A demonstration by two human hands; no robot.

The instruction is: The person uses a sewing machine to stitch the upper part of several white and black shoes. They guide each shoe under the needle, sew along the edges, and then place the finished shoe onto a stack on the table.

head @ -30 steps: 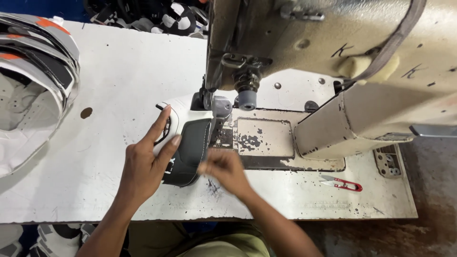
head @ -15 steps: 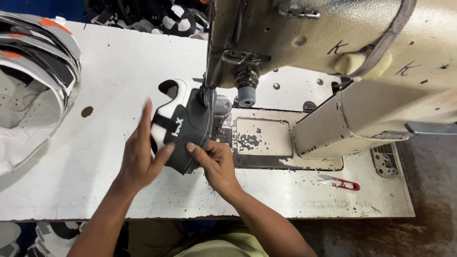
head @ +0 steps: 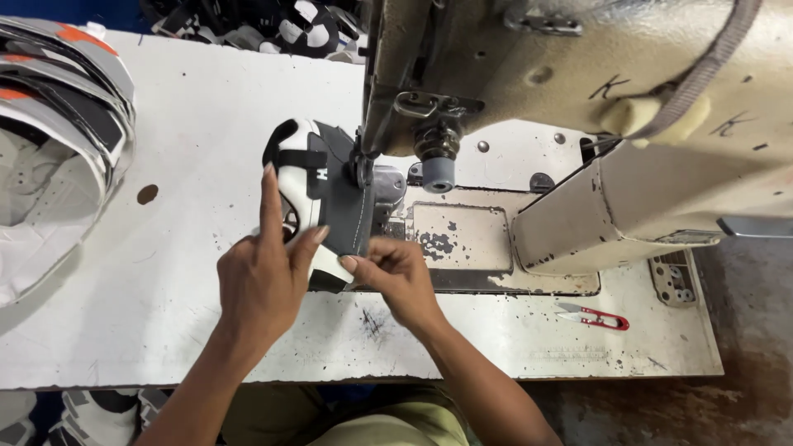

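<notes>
Hands holding a shoe piece at the sewing machine

Sewing machine is filling the top right, sitting on the big white table. Stacked shoe pieces are lying at the table's left edge. A black and white shoe piece is sitting under the machine's needle. The left hand is pressing on it with fingers spread apart. The right hand is pinching its near edge, fingers together. Small red scissors are lying well apart, on the right.

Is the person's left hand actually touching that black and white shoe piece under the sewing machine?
Touching. The head view shows the left hand lying on the shoe piece, fingers pressed flat against its white side with no gap.
</notes>
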